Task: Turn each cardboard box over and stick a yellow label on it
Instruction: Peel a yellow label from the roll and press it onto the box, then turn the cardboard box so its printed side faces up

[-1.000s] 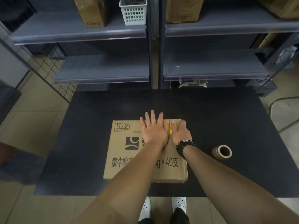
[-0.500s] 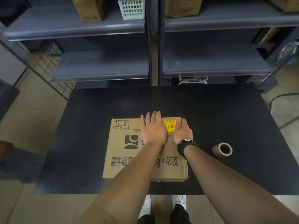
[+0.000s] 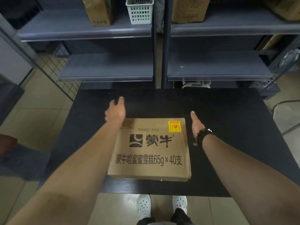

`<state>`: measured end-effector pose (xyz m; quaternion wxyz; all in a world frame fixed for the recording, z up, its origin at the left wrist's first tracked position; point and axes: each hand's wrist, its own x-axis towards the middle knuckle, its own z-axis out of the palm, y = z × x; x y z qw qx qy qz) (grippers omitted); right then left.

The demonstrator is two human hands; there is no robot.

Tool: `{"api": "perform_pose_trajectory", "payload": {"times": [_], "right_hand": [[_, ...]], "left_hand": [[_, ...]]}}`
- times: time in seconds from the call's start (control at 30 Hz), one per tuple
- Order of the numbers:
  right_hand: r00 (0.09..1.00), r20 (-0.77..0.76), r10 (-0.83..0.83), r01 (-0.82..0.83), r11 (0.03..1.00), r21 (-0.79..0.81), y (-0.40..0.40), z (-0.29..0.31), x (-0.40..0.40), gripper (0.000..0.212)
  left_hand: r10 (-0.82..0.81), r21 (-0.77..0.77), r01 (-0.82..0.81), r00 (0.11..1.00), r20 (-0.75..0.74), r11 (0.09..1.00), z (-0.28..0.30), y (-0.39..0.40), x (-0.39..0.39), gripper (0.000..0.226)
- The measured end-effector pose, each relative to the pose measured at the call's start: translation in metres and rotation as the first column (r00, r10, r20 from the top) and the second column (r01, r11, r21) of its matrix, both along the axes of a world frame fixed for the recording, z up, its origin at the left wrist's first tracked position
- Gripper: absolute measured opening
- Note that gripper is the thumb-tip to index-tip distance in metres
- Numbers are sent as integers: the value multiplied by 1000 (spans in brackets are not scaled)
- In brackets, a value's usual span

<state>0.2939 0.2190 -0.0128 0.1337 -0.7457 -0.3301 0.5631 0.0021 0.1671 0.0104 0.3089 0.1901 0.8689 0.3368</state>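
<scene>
A flattened brown cardboard box (image 3: 151, 153) with black printing lies near the front edge of the black table (image 3: 219, 127). A yellow label (image 3: 174, 126) with red marks is stuck on its far right corner. My left hand (image 3: 116, 110) hovers open over the box's far left corner, fingers spread, holding nothing. My right hand (image 3: 197, 125), with a black bead bracelet at the wrist, is open just beyond the box's right edge, palm turned toward the box and apart from it.
Grey metal shelves (image 3: 105, 73) stand right behind the table, carrying cardboard cartons (image 3: 99, 10) and a white plastic basket (image 3: 139, 10). A wire grid panel (image 3: 55, 69) leans at the left. A chair frame (image 3: 285, 114) is at the right. My white shoes (image 3: 144, 207) show below the table edge.
Both hands have lifted off the label and box top and moved apart toward the box's left and right sides. The label is now fully uncovered. The tape roll is no longer visible.
</scene>
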Motion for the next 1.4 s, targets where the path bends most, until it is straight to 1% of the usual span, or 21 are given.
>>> {"api": "perform_pose_trajectory", "payload": {"times": [0.03,0.1,0.17,0.2,0.3,0.37,0.43,0.53,0.63,0.73,0.8,0.83,0.87,0.9,0.93,1.0,1.13,1.2,1.3,1.37,1.4], "right_hand": [[999,-36,-35,31,996,-88,2,0,2,100],[994,-76,-79,61,974,-219,4,-5,3,107],[995,-87,-58,29,954,-298,6,-11,3,115],[994,-105,-37,0,944,-331,6,-13,1,118],[984,-176,-29,-44,917,-397,6,-19,-4,124],[980,-195,-42,-40,915,-400,7,-21,-5,121],[976,-209,-66,-24,916,-401,10,-20,-4,120],[956,-270,-117,11,931,-366,12,-1,0,118],[922,-353,-156,58,960,-274,18,29,2,97],[889,-420,-183,127,979,-157,23,45,2,81],[867,-486,-110,93,994,-59,18,54,-1,81],[875,-481,-59,66,998,-2,17,50,-2,92],[901,-433,-6,32,998,54,13,48,-2,108],[921,-388,44,-5,995,102,9,42,-2,116],[938,-336,87,-35,987,158,4,36,0,111],[949,-272,157,-86,964,253,-14,30,0,85],[958,-216,190,-101,926,365,-37,11,1,59],[955,-224,194,-101,924,369,-42,6,1,59],[948,-232,217,-131,932,337,-43,5,4,67],[945,-212,247,-176,936,305,-39,13,5,71],[947,-205,249,-183,938,293,-36,20,4,75]], "left_hand": [[56,-90,-49,995,82,995,-1,-8,-15,83],[121,-222,-61,957,264,973,-10,-26,-35,96],[142,-308,-12,904,403,951,-20,-42,-41,107],[123,-317,39,872,474,948,-24,-49,-41,108],[110,-227,55,748,654,972,-28,-59,-35,84],[113,-198,31,730,674,980,-25,-59,-30,71],[92,-172,37,723,685,984,-19,-58,-30,70],[80,-125,16,689,721,992,0,-52,-32,80],[29,-34,-4,606,795,999,29,-48,-29,86],[-23,64,-52,565,825,997,52,-47,-24,78],[-73,123,-47,585,807,991,59,-50,-19,67],[-111,162,-30,605,788,986,60,-53,-15,61],[-152,201,-7,626,765,980,58,-57,-13,56],[-180,229,6,638,748,973,54,-61,-11,52],[-192,242,12,649,736,970,47,-65,-9,49],[-174,228,11,679,713,974,29,-78,-4,48],[-103,186,-30,742,663,982,-5,-101,4,62],[-96,201,-48,755,649,979,-9,-110,8,55],[-116,201,-14,776,619,980,-8,-115,10,50],[-101,179,-6,805,584,984,-2,-116,11,57],[-86,171,-15,821,565,985,0,-115,12,70]]}}
